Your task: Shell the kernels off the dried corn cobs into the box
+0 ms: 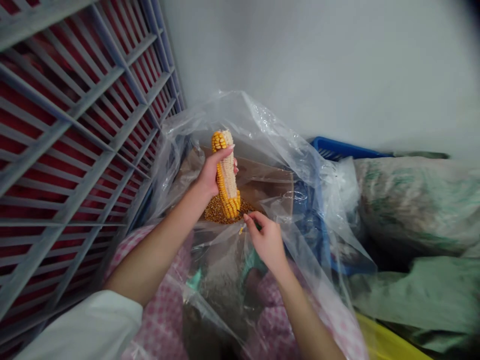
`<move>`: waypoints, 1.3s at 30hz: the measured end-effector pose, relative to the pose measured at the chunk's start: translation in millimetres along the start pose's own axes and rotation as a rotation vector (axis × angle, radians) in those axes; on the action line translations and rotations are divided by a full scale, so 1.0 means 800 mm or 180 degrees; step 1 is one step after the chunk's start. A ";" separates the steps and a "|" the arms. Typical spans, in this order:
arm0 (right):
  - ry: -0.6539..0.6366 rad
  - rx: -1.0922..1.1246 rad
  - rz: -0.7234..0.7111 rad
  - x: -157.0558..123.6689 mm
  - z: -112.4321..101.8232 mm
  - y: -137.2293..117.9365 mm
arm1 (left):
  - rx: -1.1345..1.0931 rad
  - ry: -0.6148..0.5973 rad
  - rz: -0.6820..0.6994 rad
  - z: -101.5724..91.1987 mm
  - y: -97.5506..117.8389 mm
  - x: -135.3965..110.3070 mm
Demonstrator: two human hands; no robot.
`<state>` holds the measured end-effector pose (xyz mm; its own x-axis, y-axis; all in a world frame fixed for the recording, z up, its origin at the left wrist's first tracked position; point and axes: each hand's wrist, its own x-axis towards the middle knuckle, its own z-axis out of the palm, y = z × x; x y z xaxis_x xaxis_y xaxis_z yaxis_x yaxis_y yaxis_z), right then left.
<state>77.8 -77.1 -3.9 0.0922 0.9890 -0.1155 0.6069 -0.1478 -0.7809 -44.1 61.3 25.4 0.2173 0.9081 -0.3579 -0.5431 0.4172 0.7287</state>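
Observation:
My left hand [212, 175] grips a corn cob [227, 175] and holds it upright over a cardboard box [275, 182]. The cob is partly stripped, with yellow kernels left at its top, down one side and at its base. Loose kernels [221, 211] lie heaped in the box beneath the cob. My right hand [265, 237] is just below and to the right of the cob's lower end, fingers pinched round a thin dark tool whose tip points at the kernels. A clear plastic bag [262, 130] lines the box and spreads over my lap.
A grey slatted crate wall [75, 140] with red contents stands at the left. A blue crate [337, 149] sits behind the box, with filled woven sacks [416, 200] to the right. A yellow edge [386, 342] shows at the bottom right. A plain wall is behind.

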 end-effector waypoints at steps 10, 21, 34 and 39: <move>0.0223 0.1062 0.0616 -0.008 0.043 0.025 | 0.0250 0.0974 -0.0280 -0.023 -0.032 0.028; 0.0580 0.1344 0.0924 -0.006 0.040 0.025 | 0.0177 0.1256 -0.0645 -0.022 -0.040 0.043; 0.0278 0.0781 0.0503 0.009 -0.048 -0.011 | -0.0034 0.0962 -0.0501 -0.006 -0.005 0.010; -0.0238 0.0422 0.0245 0.007 -0.051 -0.014 | 0.0032 0.0869 -0.0404 -0.008 0.010 0.010</move>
<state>103.9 -69.9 29.5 0.0724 0.9729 -0.2197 0.4905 -0.2265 -0.8415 -51.6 71.2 24.8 0.0561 0.8060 -0.5893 -0.5172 0.5283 0.6733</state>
